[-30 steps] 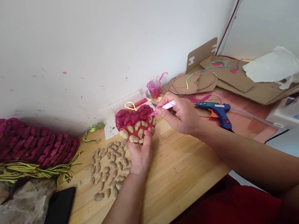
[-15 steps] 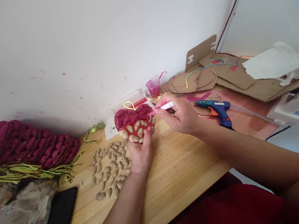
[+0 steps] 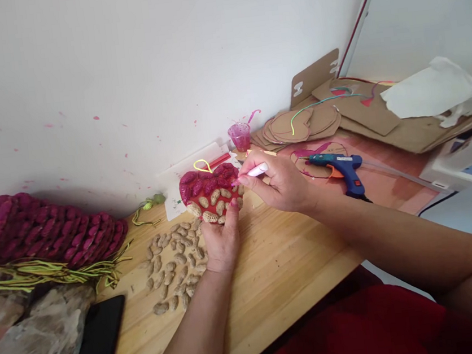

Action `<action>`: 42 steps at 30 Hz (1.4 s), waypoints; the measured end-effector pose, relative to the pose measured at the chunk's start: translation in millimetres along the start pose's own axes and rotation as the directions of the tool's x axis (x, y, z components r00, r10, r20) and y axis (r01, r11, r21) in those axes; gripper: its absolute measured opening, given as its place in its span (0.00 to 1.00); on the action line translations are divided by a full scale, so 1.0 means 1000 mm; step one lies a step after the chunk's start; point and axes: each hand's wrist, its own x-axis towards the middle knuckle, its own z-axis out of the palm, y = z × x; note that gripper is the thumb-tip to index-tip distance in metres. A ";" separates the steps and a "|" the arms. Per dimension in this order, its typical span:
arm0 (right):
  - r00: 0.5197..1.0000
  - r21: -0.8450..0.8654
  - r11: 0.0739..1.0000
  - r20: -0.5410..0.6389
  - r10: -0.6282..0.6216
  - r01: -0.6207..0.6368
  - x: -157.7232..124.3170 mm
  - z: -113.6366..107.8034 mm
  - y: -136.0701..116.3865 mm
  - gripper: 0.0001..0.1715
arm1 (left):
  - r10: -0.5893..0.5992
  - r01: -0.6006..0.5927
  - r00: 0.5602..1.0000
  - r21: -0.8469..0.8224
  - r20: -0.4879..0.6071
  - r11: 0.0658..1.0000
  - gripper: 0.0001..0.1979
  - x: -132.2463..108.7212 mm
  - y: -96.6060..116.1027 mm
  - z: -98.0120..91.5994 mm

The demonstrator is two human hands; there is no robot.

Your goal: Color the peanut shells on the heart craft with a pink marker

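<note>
My left hand grips a heart-shaped ornament from below, thumb on its front. Peanuts cover the red heart; the upper ones are painted magenta and the lower ones are bare. A yellow cord loop stands up from its top. In my right hand is a paintbrush with a white handle, pinched between thumb and fingers. Its magenta tip is at the heart's right side, by the edge of the painted peanuts. Loose peanuts lie on the table left of my left wrist.
Magenta peanut pieces with yellow cords are stacked at left, by a plastic bag and a black flat object. Behind stands a cup of magenta paint. Cardboard hearts and a blue glue gun lie at right.
My right hand and the brush have moved slightly down and left along the heart's right side. The left hand still holds the heart in nearly the same place. The view has shifted slightly.
</note>
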 end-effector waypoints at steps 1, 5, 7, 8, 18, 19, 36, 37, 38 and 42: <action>1.000 0.000 1.000 0.013 0.004 -0.004 0.000 0.000 0.000 0.06 | 0.001 -0.001 1.000 0.000 0.001 1.000 0.14 0.000 0.001 0.000; 0.999 0.000 0.999 -0.010 0.044 -0.044 0.000 0.001 -0.001 0.06 | -0.009 0.009 1.000 0.015 -0.003 1.000 0.15 0.000 0.001 0.000; 0.999 0.003 0.999 -0.016 0.046 -0.046 0.000 0.001 0.000 0.06 | -0.014 0.013 1.000 0.018 0.007 1.000 0.15 0.000 0.001 0.000; 0.999 0.004 0.999 -0.009 0.038 -0.038 0.000 0.001 0.000 0.06 | -0.013 0.012 1.000 0.016 0.013 1.000 0.14 0.000 0.001 0.000; 0.999 0.024 0.999 0.003 0.043 -0.044 0.000 0.001 0.000 0.06 | -0.013 0.013 1.000 0.004 -0.001 1.000 0.16 0.001 0.004 0.001; 0.999 0.028 0.999 0.017 0.042 -0.043 0.000 0.001 0.000 0.06 | -0.018 0.018 1.000 0.000 0.001 1.000 0.16 0.001 0.004 0.002; 0.998 0.025 0.999 0.064 0.024 -0.026 -0.001 0.003 -0.002 0.07 | -0.016 0.016 0.999 0.004 -0.028 1.000 0.14 0.002 -0.001 -0.001; 0.999 0.028 0.999 0.045 0.028 -0.029 -0.001 0.002 -0.002 0.07 | -0.017 0.017 0.999 0.001 -0.031 1.000 0.13 0.002 -0.001 -0.001; 0.999 0.031 0.999 0.023 0.035 -0.036 -0.001 0.002 -0.001 0.06 | -0.019 0.019 0.999 -0.004 -0.032 1.000 0.13 0.002 -0.001 -0.002; 0.999 0.039 0.999 0.018 0.036 -0.037 -0.001 0.003 -0.001 0.06 | -0.025 0.025 0.999 -0.001 -0.032 1.000 0.12 0.001 -0.002 -0.002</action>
